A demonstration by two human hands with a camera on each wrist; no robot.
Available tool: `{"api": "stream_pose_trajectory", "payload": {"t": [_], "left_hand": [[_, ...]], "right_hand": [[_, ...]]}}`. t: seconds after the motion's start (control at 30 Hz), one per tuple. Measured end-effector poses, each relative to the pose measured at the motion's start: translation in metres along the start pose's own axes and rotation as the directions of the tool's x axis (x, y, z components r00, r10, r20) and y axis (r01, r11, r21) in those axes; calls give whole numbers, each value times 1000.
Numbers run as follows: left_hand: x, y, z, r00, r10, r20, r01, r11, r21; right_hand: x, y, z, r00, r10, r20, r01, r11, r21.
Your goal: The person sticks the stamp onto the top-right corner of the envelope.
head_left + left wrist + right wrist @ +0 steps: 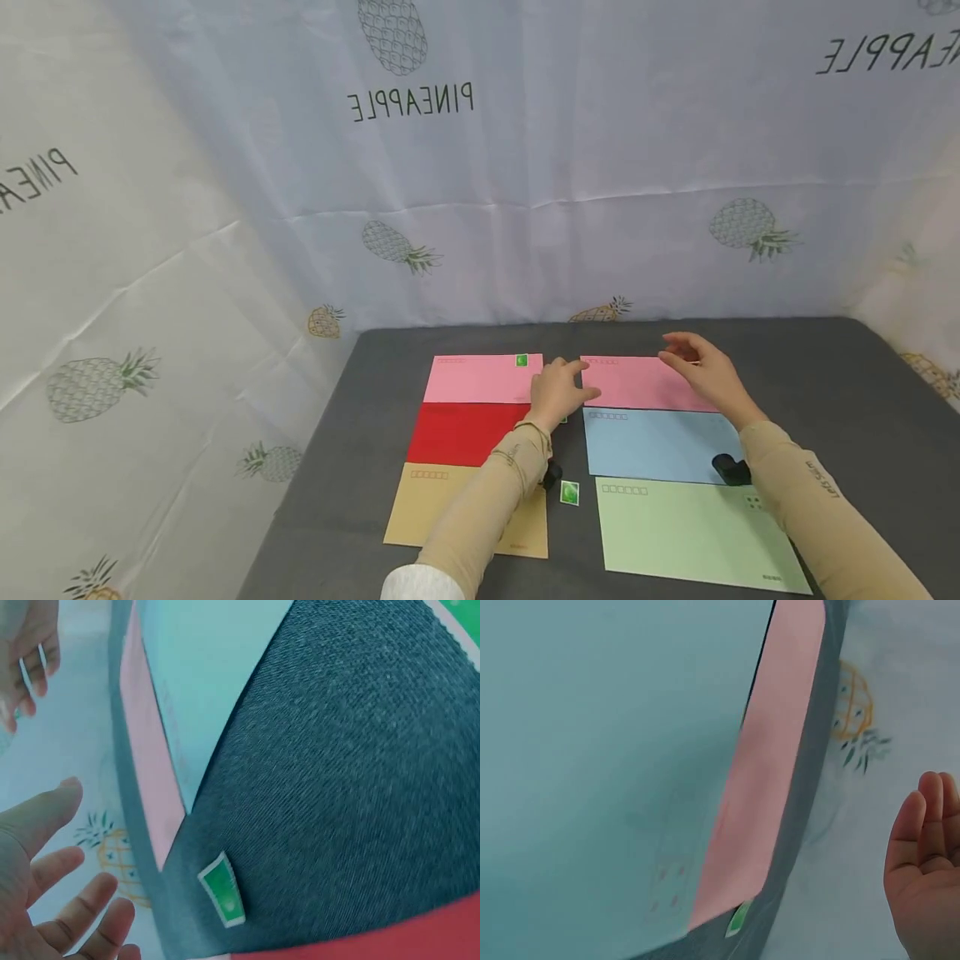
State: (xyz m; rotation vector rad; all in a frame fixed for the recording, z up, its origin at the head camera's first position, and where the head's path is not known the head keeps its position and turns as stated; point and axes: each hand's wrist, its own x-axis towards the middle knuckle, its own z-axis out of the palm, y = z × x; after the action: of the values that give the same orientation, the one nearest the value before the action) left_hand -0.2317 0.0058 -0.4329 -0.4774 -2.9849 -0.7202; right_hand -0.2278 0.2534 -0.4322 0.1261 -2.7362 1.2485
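A pineapple-print cloth (555, 150) hangs behind and beside my dark table (330, 517). On the table, six envelopes lie flat in two columns, I think so that each front faces me and none covers another's print. On the right, near to far, are the green envelope (682, 533), the blue envelope (660, 446) and the right pink envelope (626, 383); on the left, the tan envelope (420, 500), the red envelope (457, 433) and the left pink envelope (468, 381).

My hands are at either end of the right pink envelope, perhaps to reach both ends at once. My left hand (557, 390) has thumb and fingers spread apart; my right hand (708, 375) is loosely curved, thumb away from the fingers. I see nothing held in either.

The right pink envelope looks smooth, with small printed boxes at its far left corner. Smallest are the green, white-edged stamps: the corner stamp (522, 360) on the left pink envelope, the near stamp (570, 492) and the middle stamp (223, 892) between the columns, and the end stamp (739, 920) just beside the right pink envelope.
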Motion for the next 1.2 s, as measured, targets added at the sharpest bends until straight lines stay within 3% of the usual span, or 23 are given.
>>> {"api": "stream_pose_trajectory", "payload": {"t": [0.17, 0.43, 0.57, 0.77, 0.87, 1.0, 1.2], "left_hand": [[1, -1, 11, 1000, -5, 14, 4, 999, 34], [9, -5, 26, 999, -26, 35, 23, 997, 69], [15, -7, 30, 999, -27, 33, 23, 993, 119], [17, -3, 32, 998, -47, 31, 41, 986, 159], [17, 0, 35, 997, -74, 31, 67, 981, 180], [19, 2, 39, 992, -120, 33, 110, 971, 212], [24, 9, 35, 983, -169, 67, 147, 957, 250]], "right_hand": [[-3, 25, -13, 998, 56, -27, -55, 998, 14], [6, 60, -27, 990, 143, 4, -142, 986, -82], [17, 80, -28, 986, 166, -33, -169, 972, -164], [18, 73, -32, 963, 252, -95, -266, 942, -206], [13, 67, -32, 934, 339, -110, -356, 909, -215], [11, 70, -30, 902, 426, -72, -431, 875, -220], [12, 72, -28, 905, 423, -46, -422, 878, -227]]}}
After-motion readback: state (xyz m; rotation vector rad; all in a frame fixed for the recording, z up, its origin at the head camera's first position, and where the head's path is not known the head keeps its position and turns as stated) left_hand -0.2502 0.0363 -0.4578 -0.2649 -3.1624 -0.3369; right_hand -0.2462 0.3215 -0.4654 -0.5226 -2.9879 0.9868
